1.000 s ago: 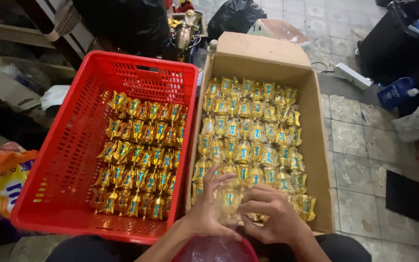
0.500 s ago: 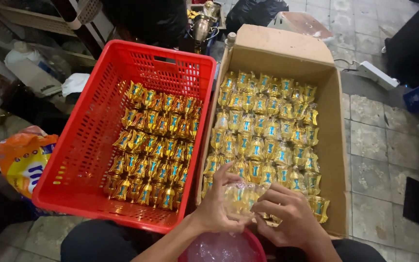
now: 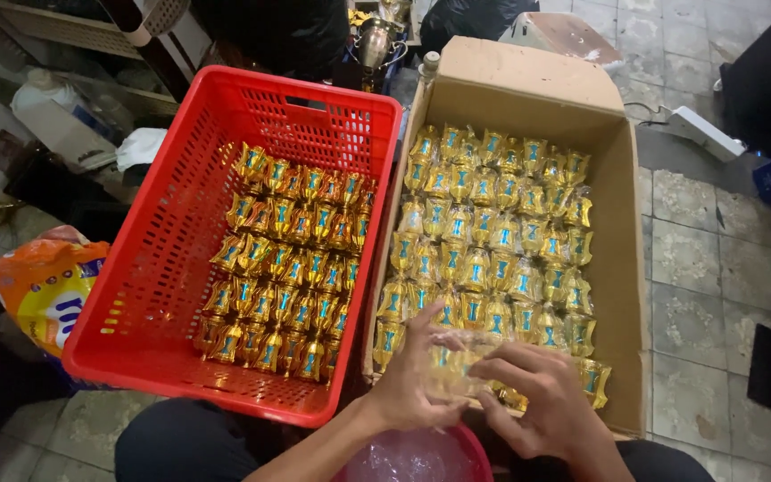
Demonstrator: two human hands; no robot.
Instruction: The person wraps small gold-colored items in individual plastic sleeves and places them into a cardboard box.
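Note:
My left hand (image 3: 412, 379) and my right hand (image 3: 542, 402) meet at the near edge of a cardboard box (image 3: 622, 268). Together they grip one gold trophy-shaped piece in a clear plastic wrap (image 3: 457, 361). The box holds several rows of the same wrapped gold and blue pieces (image 3: 493, 232). To its left stands a red plastic crate (image 3: 153, 268) with rows of unwrapped gold and blue pieces (image 3: 287, 259) lying in its right half.
A pink bowl lined with clear plastic (image 3: 417, 455) sits right below my hands. An orange bag (image 3: 42, 286) lies left of the crate. Grey floor tiles (image 3: 698, 295) run along the right, with a white power strip (image 3: 702, 134) and dark clutter behind.
The view has shifted, so crate and box sit further right and lower. My hands stay at the box's near edge, still working the wrapped piece between them.

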